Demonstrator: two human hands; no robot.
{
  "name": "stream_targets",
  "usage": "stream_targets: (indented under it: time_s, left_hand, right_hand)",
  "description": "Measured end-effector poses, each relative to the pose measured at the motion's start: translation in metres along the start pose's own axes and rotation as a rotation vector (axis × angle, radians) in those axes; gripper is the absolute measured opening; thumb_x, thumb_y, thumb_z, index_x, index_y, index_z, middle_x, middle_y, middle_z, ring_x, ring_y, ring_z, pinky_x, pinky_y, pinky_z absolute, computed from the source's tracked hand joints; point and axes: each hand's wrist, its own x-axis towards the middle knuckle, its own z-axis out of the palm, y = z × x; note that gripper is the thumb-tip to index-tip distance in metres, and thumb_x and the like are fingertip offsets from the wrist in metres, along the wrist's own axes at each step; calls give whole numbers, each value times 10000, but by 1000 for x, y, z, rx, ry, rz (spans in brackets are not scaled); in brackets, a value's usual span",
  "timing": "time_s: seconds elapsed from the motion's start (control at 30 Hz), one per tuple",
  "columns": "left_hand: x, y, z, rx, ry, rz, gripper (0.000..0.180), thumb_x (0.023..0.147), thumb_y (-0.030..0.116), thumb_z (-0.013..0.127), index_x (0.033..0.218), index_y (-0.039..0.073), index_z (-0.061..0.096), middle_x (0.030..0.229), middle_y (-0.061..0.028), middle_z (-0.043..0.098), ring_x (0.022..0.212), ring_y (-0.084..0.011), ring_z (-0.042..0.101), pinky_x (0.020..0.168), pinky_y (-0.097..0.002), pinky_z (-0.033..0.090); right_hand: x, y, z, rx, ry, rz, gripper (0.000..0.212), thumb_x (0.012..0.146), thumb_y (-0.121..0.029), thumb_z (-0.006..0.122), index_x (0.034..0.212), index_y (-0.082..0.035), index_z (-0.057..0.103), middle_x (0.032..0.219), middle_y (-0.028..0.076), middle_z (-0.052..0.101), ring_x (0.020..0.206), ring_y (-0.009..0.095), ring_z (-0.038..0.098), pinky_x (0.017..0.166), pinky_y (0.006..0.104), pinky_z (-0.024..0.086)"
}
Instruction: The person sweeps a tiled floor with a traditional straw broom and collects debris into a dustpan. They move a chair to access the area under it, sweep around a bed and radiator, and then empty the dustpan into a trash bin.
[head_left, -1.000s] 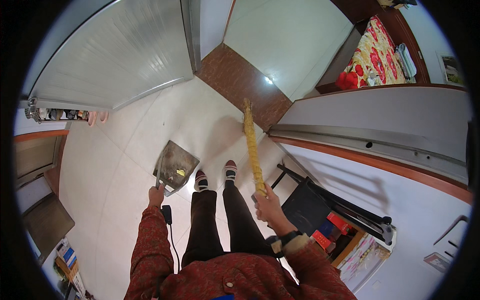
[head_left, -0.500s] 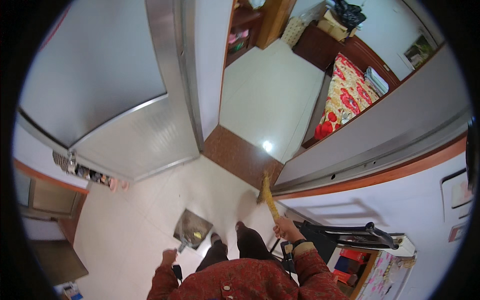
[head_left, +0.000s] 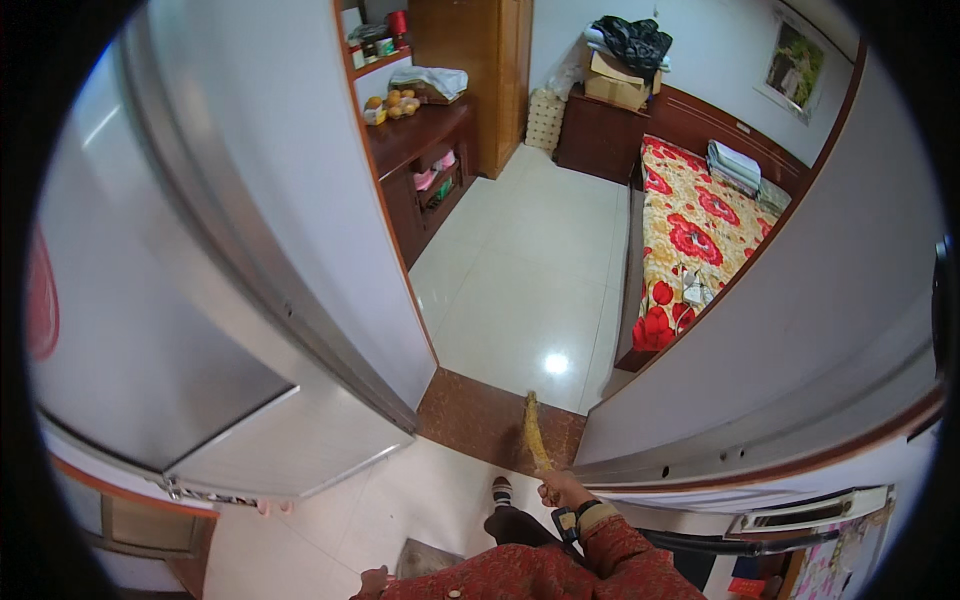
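Observation:
My right hand point(head_left: 567, 489) is closed around the handle end of a yellow straw broom point(head_left: 536, 435). The broom's far end reaches over the brown stone threshold point(head_left: 470, 410) of the doorway. Low in the picture, my left hand point(head_left: 373, 582) is closed beside a grey dustpan point(head_left: 428, 558). My sleeve and the lower edge hide much of the pan, including its handle. One foot in a striped shoe point(head_left: 502, 491) stands just short of the threshold.
Past the doorway lie a pale tiled floor point(head_left: 520, 270), a bed with a red-flowered cover point(head_left: 690, 230) and a dark red cabinet point(head_left: 430, 135) bearing oranges. A metal door point(head_left: 290, 430) stands at left. At right is a black bar point(head_left: 740, 547).
My view has tilted up and moved toward the doorway, so more of the room shows. The broom has come forward over the threshold. The dustpan has slid down toward the picture's lower edge.

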Motion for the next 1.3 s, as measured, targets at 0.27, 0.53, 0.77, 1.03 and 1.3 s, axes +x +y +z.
stream_targets:
  time_s: [0.27,0.53,0.77,1.03,1.3]
  left_hand:
    - [38,230,17,-76,-14,232,366,919,302,542,1043,-36,610,894,-109,678,759,-188,646,619,-337,557]
    - [149,341,53,928,-280,645,343,929,296,486,1027,-6,615,816,-115,686,742,-240,661,630,-398,543]
    - [298,470,75,1437,-354,905,260,878,326,527,854,102,656,704,-93,664,723,-300,664,637,-481,500]
    - [346,761,125,753,-323,360,360,930,326,514,949,-10,642,860,-142,691,724,-238,664,551,-401,563]
    - [322,969,268,572,-323,712,317,898,288,553,908,-15,648,771,-95,678,641,-173,628,506,-320,513]
  right_hand:
    - [40,-116,-13,117,-62,88,197,886,-226,662,854,-117,501,593,20,494,453,140,480,400,303,398]
    - [107,-168,-48,32,-36,105,237,953,-341,542,854,-142,460,583,-1,506,434,142,445,420,312,395]
    - [151,-243,-61,433,62,15,257,911,-291,605,1005,-103,456,606,36,530,472,168,508,426,320,443]
    - [171,-324,-69,979,108,-145,196,930,-286,536,936,-158,388,623,33,498,508,183,481,437,338,393]
    - [190,-369,-134,1175,292,-297,131,925,-224,558,943,-160,446,641,16,475,525,137,479,464,299,392]
